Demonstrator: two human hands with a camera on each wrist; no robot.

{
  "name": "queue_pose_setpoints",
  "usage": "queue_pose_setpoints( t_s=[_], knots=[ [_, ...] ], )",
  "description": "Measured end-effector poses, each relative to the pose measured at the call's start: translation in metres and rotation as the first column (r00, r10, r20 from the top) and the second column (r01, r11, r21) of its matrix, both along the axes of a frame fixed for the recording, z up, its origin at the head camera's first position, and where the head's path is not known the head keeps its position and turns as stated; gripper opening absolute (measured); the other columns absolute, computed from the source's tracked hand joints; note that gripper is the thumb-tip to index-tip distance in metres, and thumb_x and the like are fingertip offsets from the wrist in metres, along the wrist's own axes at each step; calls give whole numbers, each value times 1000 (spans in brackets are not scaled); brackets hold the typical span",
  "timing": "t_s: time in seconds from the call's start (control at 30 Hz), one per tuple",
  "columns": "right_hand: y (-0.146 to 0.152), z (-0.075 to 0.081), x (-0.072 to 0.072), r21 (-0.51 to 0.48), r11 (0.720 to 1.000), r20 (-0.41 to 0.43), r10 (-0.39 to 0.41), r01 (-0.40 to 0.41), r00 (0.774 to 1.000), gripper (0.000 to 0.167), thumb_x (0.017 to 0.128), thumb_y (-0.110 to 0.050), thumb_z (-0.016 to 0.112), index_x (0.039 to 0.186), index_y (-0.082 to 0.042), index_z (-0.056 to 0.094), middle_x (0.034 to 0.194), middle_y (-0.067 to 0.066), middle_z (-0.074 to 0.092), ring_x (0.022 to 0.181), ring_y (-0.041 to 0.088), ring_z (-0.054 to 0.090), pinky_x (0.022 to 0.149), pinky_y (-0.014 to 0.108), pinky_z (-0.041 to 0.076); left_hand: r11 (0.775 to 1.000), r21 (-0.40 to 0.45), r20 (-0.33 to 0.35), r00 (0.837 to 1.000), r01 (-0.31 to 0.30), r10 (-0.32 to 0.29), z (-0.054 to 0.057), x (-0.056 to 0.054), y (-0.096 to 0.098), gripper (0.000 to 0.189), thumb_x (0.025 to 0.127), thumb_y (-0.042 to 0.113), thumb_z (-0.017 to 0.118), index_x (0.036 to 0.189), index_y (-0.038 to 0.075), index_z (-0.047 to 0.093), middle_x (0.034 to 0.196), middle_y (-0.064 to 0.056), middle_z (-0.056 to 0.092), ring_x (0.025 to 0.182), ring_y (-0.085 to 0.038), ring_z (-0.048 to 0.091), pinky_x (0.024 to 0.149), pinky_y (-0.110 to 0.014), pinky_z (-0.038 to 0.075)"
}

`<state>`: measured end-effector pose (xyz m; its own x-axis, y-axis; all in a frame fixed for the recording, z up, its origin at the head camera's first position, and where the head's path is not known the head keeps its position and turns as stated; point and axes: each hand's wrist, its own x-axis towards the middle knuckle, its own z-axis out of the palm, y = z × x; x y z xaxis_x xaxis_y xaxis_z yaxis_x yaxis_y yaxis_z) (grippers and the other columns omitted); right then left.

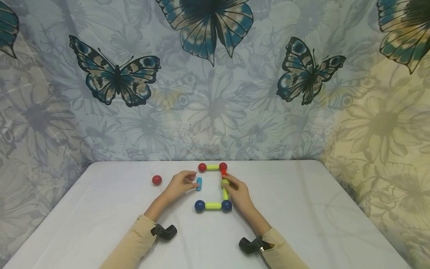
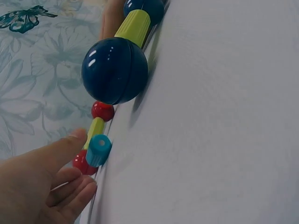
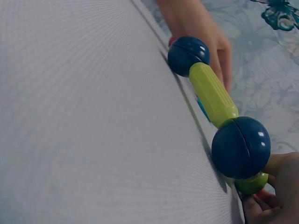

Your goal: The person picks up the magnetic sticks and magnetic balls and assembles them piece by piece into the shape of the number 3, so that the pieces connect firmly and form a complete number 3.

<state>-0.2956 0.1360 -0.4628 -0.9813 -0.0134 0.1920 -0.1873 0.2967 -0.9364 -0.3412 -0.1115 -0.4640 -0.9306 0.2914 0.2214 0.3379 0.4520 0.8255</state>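
My left hand (image 1: 181,184) is beside a short light-blue rod (image 1: 199,184), thumb tip right at its side. In the left wrist view the thumb and fingers spread apart around the rod (image 2: 98,150). My right hand (image 1: 239,192) pinches a green ball (image 1: 225,183), where a red rod (image 1: 223,172) and a yellow-green rod (image 1: 225,194) meet. This chain bends at a far red ball (image 1: 223,166), then runs along a yellow-green rod to another red ball (image 1: 202,167). At the near end, two dark-blue balls (image 1: 199,206) are joined by a yellow-green rod (image 1: 213,206).
A loose red ball (image 1: 156,180) lies to the left of my left hand. All of it stands on a white-covered table (image 1: 100,209). Behind the far edge hangs a cloth with butterflies and flowers (image 1: 215,112). Each wrist wears a black camera mount (image 1: 164,232).
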Motion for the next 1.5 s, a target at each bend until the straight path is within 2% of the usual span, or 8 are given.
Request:
queue_pose_setpoints(
  t_s=[0.1,0.23,0.47,0.77,1.07,1.2,1.4,1.5],
  knots=[
    [1,-5,-3,12,1000,6,-10,10,1000,36,93,-11,65,128,-5,63,146,13,51,140,31,43,111,39,41,1000,-13,-4,1000,-15,15,-1,2,5,54,80,18,80,127,-1,60,116,-15,66,104,-27,66,92,-32,56],
    [1,-6,-3,18,1000,13,-16,16,1000,34,93,-11,65,127,-7,64,146,11,52,139,30,44,110,37,42,998,-56,-44,999,-35,33,-2,5,10,58,77,20,83,126,0,61,115,-13,66,104,-26,66,93,-34,55],
    [1,-4,-3,29,999,-8,-13,14,1000,35,93,-10,64,128,-4,63,145,14,52,138,33,45,110,39,41,996,-87,-85,996,-27,20,-3,6,11,59,75,19,84,126,-1,60,115,-13,65,103,-26,66,93,-37,55],
    [1,-4,-2,16,1000,-1,-4,4,1000,36,93,-11,64,128,-4,63,146,13,51,139,32,44,110,39,41,996,-85,-93,996,-10,2,-5,5,10,42,80,4,76,120,0,64,112,-13,66,103,-27,66,93,-35,56],
    [-5,31,21,9,1000,16,5,-5,1000,36,93,-3,62,127,7,59,145,23,48,138,38,43,111,43,40,996,-86,-112,994,-7,-2,-2,8,11,27,82,-5,69,109,-1,70,112,-13,65,103,-28,67,93,-35,56],
    [-6,37,25,16,1000,22,6,-6,1000,35,94,-3,61,128,7,59,146,23,48,138,38,43,111,42,40,995,-95,-101,995,-29,19,-1,8,13,25,83,-3,69,108,2,70,112,-11,66,104,-25,67,93,-34,56],
    [-5,33,24,5,1000,17,19,-19,1000,36,94,-4,61,128,6,59,146,23,47,138,38,42,111,44,40,994,-99,-100,994,-47,37,-3,8,15,23,84,-1,71,106,6,72,110,-8,67,101,-21,66,91,-33,56],
    [-3,20,14,8,1000,12,11,-11,1000,37,94,-6,62,129,4,59,147,22,47,139,37,43,111,44,40,995,-97,-113,993,-38,27,-2,8,15,24,83,-2,71,105,6,72,109,-8,68,100,-21,66,91,-34,56]
  ],
)
